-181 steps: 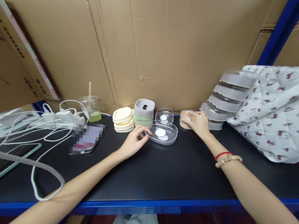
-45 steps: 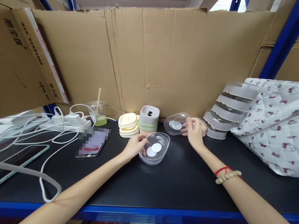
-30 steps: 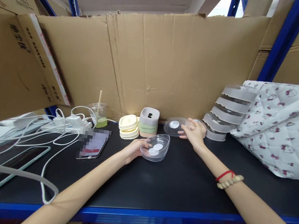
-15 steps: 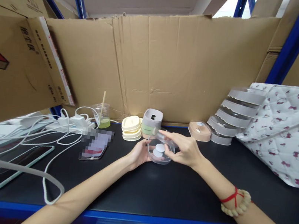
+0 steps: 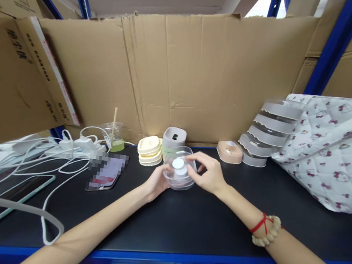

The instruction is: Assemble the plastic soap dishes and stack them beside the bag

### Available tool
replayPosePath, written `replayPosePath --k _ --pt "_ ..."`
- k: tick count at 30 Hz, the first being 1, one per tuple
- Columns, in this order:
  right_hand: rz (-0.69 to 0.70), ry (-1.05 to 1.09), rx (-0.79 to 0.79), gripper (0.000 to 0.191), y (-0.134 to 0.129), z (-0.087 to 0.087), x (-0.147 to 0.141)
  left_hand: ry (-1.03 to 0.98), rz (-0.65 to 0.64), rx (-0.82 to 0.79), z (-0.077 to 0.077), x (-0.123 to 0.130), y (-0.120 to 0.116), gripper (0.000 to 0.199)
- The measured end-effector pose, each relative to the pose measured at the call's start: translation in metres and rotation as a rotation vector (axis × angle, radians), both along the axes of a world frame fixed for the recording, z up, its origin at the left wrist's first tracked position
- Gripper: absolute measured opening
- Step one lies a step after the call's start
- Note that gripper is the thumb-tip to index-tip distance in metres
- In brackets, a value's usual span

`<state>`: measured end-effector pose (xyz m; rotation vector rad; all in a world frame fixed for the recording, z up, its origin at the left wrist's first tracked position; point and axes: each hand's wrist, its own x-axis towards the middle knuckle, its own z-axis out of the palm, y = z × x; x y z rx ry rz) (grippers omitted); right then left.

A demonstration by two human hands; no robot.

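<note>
Across the black table (image 5: 201, 228) I count five stacked grey containers (image 5: 267, 135) and one peach container (image 5: 229, 153); the clear covers (image 5: 178, 178) overlap too much to number. They sit between both hands: left hand (image 5: 155, 183) gripping their left edge, right hand (image 5: 207, 172) pinching the right rim.

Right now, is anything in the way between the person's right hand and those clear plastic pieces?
Nothing visible is: the right hand is right at the clear plastic pieces, while the left hand grips their left side. The peach container stands apart, farther back.
</note>
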<state>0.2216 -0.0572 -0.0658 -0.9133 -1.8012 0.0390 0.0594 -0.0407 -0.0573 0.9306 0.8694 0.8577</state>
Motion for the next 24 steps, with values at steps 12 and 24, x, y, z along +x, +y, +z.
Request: replayPosePath --k 12,24 --pt "0.249 0.528 -0.938 0.076 -0.003 0.007 -0.015 0.087 0.295 0.415 -0.011 0.007 0.001 0.054" --pt "-0.655 0.204 0.139 0.039 0.022 0.013 0.052 0.113 0.312 0.492 -0.013 0.000 0.014 0.038"
